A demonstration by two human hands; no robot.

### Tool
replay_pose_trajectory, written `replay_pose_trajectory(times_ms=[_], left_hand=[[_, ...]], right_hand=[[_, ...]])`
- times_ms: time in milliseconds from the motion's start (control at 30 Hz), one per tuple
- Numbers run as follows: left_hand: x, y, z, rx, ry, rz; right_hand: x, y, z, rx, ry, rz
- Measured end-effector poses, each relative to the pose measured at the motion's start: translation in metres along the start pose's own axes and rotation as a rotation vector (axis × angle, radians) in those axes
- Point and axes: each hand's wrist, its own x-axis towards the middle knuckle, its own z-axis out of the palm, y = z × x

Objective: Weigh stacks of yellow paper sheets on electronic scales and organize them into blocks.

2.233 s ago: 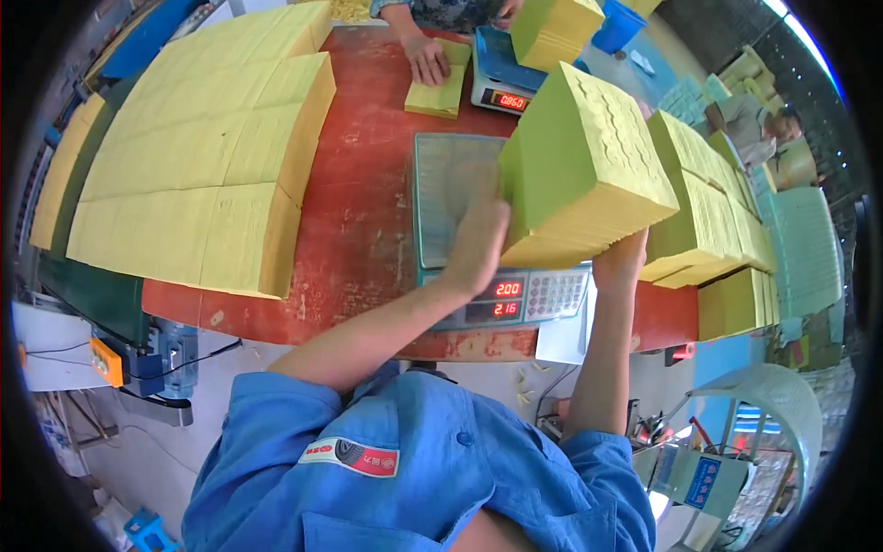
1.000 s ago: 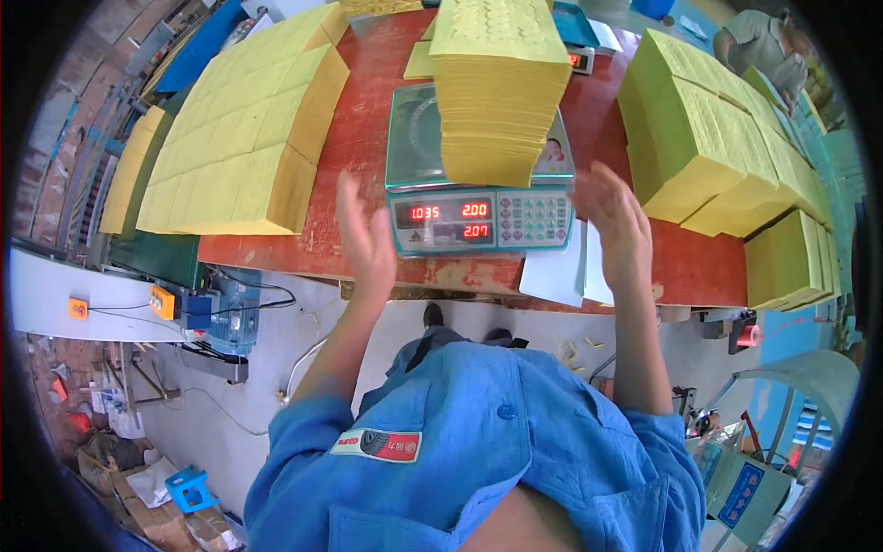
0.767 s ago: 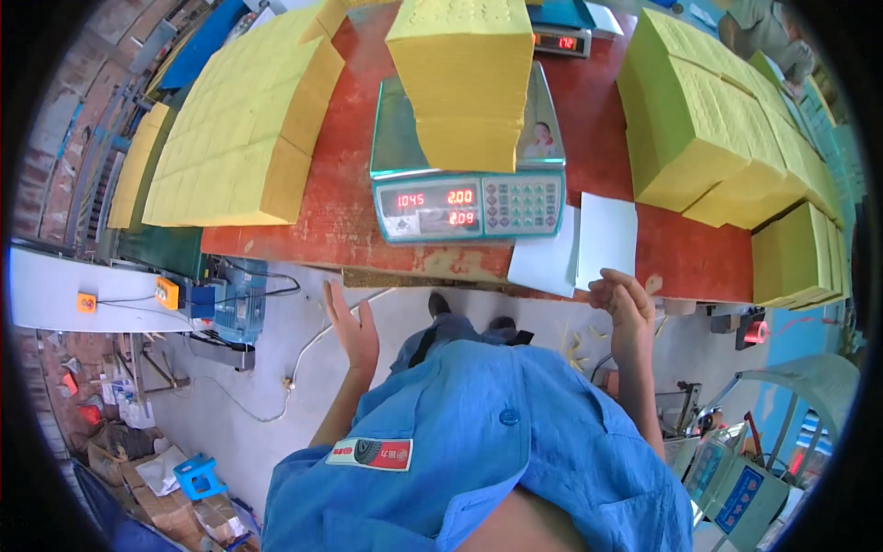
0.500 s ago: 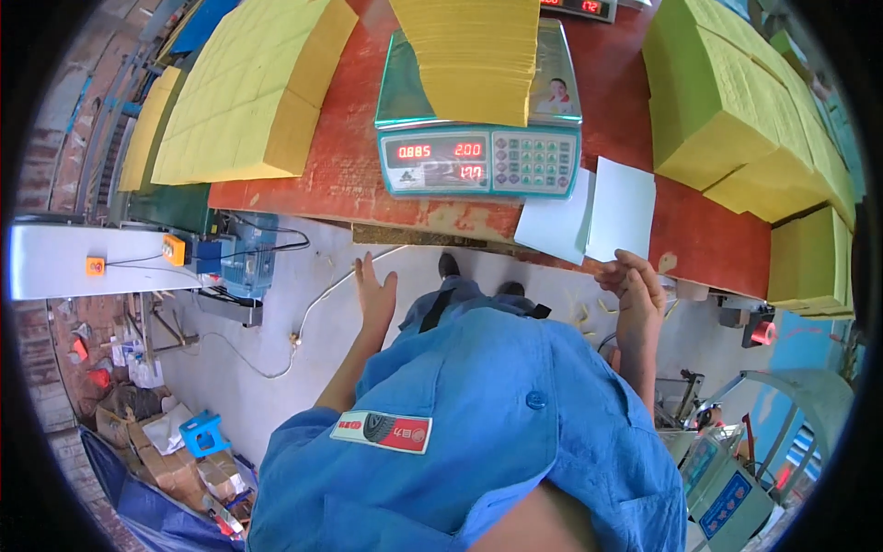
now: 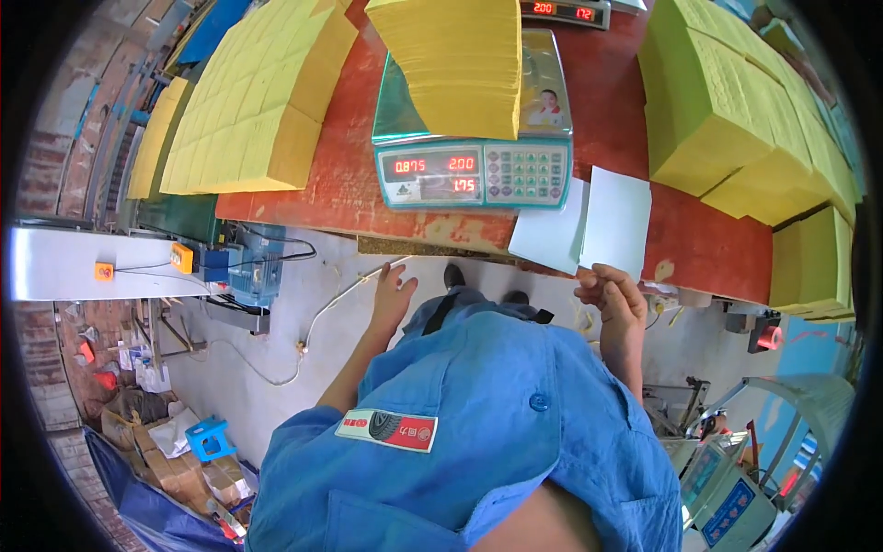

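Observation:
My left hand (image 5: pixel 393 301) hangs in the air short of the table's front edge, its fingers slightly bent and apart, with nothing in it. Two white paper sheets (image 5: pixel 618 221) lie at that edge, and my right hand (image 5: pixel 616 302) is close by their near corner. Its fingers are loosely curled and apart, with nothing visible in them; whether a fingertip touches the paper I cannot tell. A tall stack of yellow paper (image 5: pixel 460 69) rests on the pan of a teal and white digital scale (image 5: pixel 475 175), whose display glows red.
The red table (image 5: pixel 322 213) carries big blocks of yellow paper at left (image 5: pixel 230 138) and right (image 5: pixel 713 110). A second scale (image 5: pixel 575 13) stands farther back. At left is a pale machine bed (image 5: pixel 64 267) with a motor (image 5: pixel 258 267); a blue stool (image 5: pixel 210 440) is on the floor.
Both hands have moved inward, the left one rightward with its fingers more bent, the right one leftward. The scale's reading has dropped slightly. The whole view has shifted a little.

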Motion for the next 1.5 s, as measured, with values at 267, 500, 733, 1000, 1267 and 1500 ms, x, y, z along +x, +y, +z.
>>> replay_pose_trajectory(times_ms=[267, 500, 733, 1000, 1267, 1500], left_hand=[[0.007, 0.006, -0.029, -0.120, -0.344, -0.046], [0.037, 0.075, -0.090, -0.496, -0.458, -0.053], [0.124, 0.157, -0.183, -0.863, -0.158, 0.183], [0.289, 0.258, -0.199, -0.625, -0.207, 0.503], [0.484, 0.282, -0.087, 0.480, 0.004, 1.200], [0.540, 0.307, -0.046, 0.508, -0.141, 1.293]], right_hand=[[0.014, -0.004, 0.015, 0.027, -0.087, 0.057], [0.005, 0.007, 0.038, -0.133, -0.168, 0.136], [0.046, 0.036, 0.158, -0.401, -0.639, 0.274], [0.097, 0.151, 0.296, -0.654, -0.925, -0.198], [0.150, 0.178, 0.347, -0.707, -0.806, -0.529], [0.192, 0.185, 0.338, -0.744, -0.607, -0.480]])
